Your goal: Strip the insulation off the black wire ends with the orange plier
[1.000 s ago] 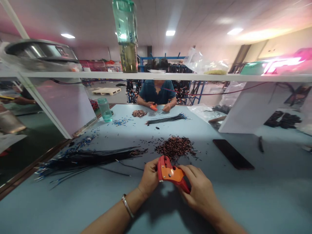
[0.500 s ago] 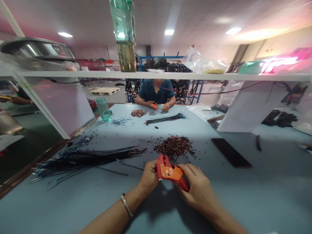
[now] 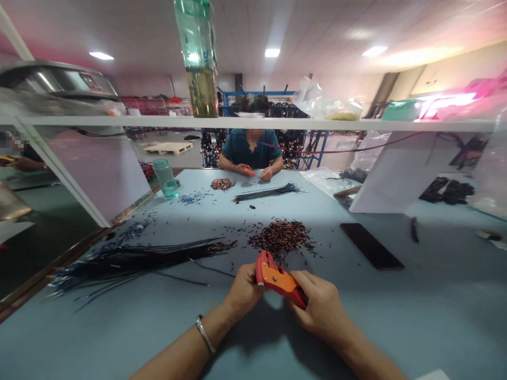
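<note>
Our right hand (image 3: 322, 311) grips the crimper (image 3: 277, 278); its nose has tipped toward 11 o'clock, our left hand's (image 3: 243, 290) fingers pinching there, so work continues.

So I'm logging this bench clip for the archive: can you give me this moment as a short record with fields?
Surface: blue table
Right hand: holds the handles of the red-orange crimping tool
Left hand: at the tool's head
Beyond the tool: pile of small copper-coloured terminals
Left of the pile: bundle of black wires
Right of the pile: dark phone
Far end: a person seated
</note>
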`<state>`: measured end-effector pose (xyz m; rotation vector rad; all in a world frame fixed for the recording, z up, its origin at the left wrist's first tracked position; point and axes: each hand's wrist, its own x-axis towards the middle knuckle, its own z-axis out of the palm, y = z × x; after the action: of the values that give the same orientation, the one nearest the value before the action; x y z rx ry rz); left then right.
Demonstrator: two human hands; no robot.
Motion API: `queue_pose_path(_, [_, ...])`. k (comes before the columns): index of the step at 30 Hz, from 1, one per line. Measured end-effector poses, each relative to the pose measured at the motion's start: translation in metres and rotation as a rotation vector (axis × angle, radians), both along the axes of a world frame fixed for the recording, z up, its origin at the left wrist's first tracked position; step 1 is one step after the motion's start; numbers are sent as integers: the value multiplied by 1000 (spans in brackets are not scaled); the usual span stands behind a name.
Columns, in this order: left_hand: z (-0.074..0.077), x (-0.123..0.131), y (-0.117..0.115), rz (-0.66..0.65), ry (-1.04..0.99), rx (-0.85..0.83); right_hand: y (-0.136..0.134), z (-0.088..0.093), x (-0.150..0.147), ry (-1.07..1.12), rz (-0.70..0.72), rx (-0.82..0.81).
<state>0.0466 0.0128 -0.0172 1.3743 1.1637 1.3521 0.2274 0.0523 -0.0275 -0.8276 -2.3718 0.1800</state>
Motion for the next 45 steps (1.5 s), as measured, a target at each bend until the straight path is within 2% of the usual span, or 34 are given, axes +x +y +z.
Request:
queue_pose_path(9, [-14, -1, 4, 40, 14, 11, -3, -2, -1, -6, -13, -20])
queue_pose_path(14, [-17, 0, 5, 72, 63, 10, -5, -1, -3, 0, -40, -130])
queue_pose_path(17, [-16, -3, 6, 153, 120, 24, -4, 5, -2, 73, -57, -256])
queue_pose_path(20, [-16, -9, 7, 283, 206, 28, -3, 15, 0, 245, -58, -487])
queue_pose_path(24, [-18, -18, 9, 410, 315, 19, -6, 25, 3, 608, 96, -1015])
queue_pose_path(28, [-17, -22, 11, 447, 382, 23, -11, 25, 2, 857, 176, -1454])
queue_pose_path(32, [-16, -21, 12, 450, 413, 42, -9, 19, 2, 918, 262, -1707])
queue_pose_path(36, [-15, -19, 11, 453, 433, 65, -7, 15, 2, 836, 318, -1794])
queue_pose_path(45, [-18, -16, 9, 454, 439, 61, -7, 8, 0, 670, 305, -1762])
